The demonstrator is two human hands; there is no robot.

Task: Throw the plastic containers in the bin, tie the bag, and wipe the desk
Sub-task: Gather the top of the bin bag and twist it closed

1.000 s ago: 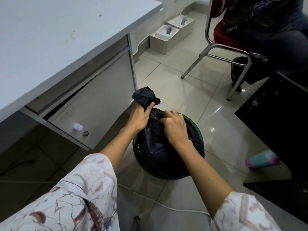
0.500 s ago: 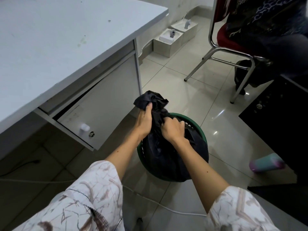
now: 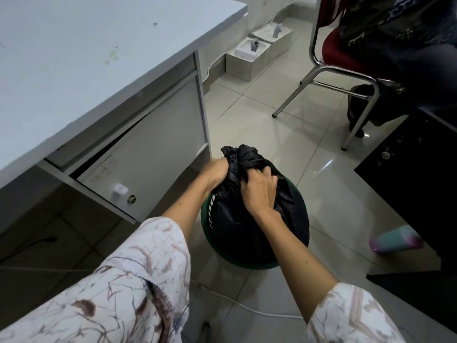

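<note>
Gripping crinkled black bag [image 3: 249, 219] neck, both hands' fingers [image 3: 265, 173] clamped; round green slatted bin [image 3: 207, 214].

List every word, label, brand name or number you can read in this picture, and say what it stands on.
None can be read.
Black plastic bag in the green slatted bin: no print visible.
White boxes by the wall: no legible text.
Pastel tumbler on the floor: no legible text.
</note>
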